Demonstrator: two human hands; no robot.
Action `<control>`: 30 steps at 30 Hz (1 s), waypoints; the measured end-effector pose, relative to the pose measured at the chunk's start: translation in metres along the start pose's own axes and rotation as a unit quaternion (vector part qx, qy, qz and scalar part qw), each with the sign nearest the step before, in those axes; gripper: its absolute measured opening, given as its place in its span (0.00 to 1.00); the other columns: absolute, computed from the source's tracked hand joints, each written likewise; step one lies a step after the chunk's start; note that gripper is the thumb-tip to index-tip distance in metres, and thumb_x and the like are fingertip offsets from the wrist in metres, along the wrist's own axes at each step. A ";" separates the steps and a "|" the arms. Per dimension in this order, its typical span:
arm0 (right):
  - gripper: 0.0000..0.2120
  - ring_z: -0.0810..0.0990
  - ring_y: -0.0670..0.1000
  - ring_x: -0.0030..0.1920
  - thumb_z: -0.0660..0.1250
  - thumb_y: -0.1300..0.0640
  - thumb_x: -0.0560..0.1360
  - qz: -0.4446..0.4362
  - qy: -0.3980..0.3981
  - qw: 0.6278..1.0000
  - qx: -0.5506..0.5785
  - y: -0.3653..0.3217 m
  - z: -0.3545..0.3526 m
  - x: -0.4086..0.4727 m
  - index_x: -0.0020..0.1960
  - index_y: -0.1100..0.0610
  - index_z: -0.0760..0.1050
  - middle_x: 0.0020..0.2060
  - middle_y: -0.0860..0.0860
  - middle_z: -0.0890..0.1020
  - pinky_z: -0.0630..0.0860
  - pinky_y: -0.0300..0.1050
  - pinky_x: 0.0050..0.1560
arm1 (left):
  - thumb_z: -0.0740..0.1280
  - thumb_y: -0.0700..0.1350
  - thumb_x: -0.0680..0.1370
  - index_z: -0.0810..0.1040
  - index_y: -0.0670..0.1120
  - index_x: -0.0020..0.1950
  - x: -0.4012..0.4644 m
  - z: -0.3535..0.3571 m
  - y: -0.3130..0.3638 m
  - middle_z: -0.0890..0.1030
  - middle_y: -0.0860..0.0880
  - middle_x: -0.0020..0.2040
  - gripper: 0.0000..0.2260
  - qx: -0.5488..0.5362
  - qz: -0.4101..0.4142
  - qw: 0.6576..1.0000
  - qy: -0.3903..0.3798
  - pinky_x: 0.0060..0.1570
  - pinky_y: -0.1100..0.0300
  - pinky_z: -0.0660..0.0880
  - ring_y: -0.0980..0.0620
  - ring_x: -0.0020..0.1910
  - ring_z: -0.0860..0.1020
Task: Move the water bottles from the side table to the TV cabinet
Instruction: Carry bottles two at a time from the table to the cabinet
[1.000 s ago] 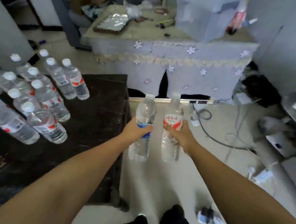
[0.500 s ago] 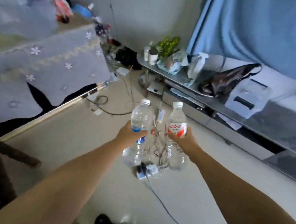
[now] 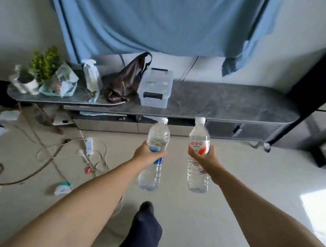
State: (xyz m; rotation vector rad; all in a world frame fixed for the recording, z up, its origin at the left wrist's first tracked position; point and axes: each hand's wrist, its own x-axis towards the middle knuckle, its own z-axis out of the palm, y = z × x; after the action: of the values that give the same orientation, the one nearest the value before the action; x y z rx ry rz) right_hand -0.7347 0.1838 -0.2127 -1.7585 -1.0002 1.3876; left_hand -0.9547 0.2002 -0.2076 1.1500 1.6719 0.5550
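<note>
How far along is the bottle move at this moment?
Done: nothing visibly delivered; no bottles stand on the TV cabinet, whose right half is bare. In hand: the left hand grips a blue-label bottle, the right hand a red-label bottle, both upright over the floor facing the cabinet. Left: set both down; the side table is out of view.

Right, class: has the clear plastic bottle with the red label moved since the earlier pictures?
Yes. The clear plastic bottle with the red label, gripped in the right hand, has been carried from beside the dark side table toward the long grey TV cabinet, now straight ahead.
</note>
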 end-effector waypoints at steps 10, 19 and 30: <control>0.28 0.80 0.54 0.42 0.76 0.52 0.69 -0.009 0.142 0.986 0.089 -0.046 -0.117 0.132 0.61 0.67 0.71 0.46 0.61 0.81 0.80 0.48 0.44 | 0.74 0.55 0.66 0.71 0.54 0.52 0.168 0.088 0.156 0.78 0.56 0.44 0.20 0.086 0.074 0.986 -0.124 0.39 0.60 0.71 0.55 0.43 0.76; 0.30 0.82 0.54 0.46 0.77 0.50 0.69 0.021 0.244 0.961 0.129 -0.060 -0.234 0.205 0.62 0.64 0.68 0.50 0.60 0.81 0.81 0.52 0.48 | 0.73 0.46 0.72 0.68 0.44 0.64 0.262 0.201 0.273 0.76 0.48 0.53 0.25 0.092 0.083 0.969 -0.213 0.41 0.61 0.71 0.54 0.43 0.75; 0.31 0.83 0.60 0.52 0.77 0.51 0.68 0.060 0.245 0.962 0.104 -0.061 -0.460 0.324 0.63 0.63 0.68 0.52 0.61 0.81 0.80 0.59 0.55 | 0.75 0.51 0.69 0.73 0.46 0.61 0.346 0.415 0.407 0.79 0.49 0.49 0.24 0.058 0.031 0.976 -0.209 0.52 0.53 0.76 0.49 0.47 0.78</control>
State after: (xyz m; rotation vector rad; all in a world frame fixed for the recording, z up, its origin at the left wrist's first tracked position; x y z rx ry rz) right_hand -0.2499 0.4763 -0.2146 -1.8919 -0.4693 1.0031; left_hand -0.4260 0.6227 -0.2162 1.3045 1.3218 0.2313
